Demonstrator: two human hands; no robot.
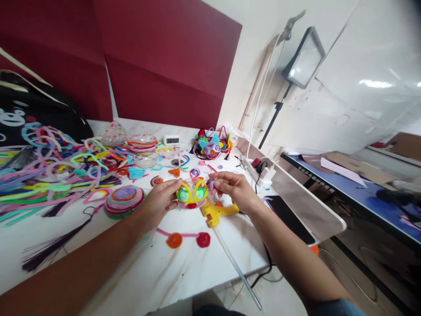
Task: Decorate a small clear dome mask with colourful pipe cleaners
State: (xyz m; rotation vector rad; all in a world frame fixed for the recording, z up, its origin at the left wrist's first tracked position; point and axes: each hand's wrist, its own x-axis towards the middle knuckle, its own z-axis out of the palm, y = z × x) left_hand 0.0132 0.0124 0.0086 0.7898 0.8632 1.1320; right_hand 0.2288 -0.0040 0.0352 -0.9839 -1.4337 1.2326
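Note:
My left hand (162, 198) is closed on the edge of a clear plastic dome (192, 193). The dome carries a pipe-cleaner face with green spiral eyes, yellow loops and a red piece at the bottom. On its other side, my right hand (232, 188) pinches a small purple pipe-cleaner piece (211, 183) near the dome's edge. Just below my right hand lies a yellow hot glue gun (215, 213) with a clear glue stick (237, 267) sticking out of it. A pink pipe cleaner (187, 235) with an orange coil (174, 240) and a red coil (203, 239) lies in front.
Loose pipe cleaners (62, 175) heap up on the left, beside a black bag (42, 109). A coiled dome (124, 198) with a dark tassel (55, 245) lies nearer. Finished pieces (212, 145) stand at the back. A power strip (261, 173) and black phone-like slab (289, 217) are at right.

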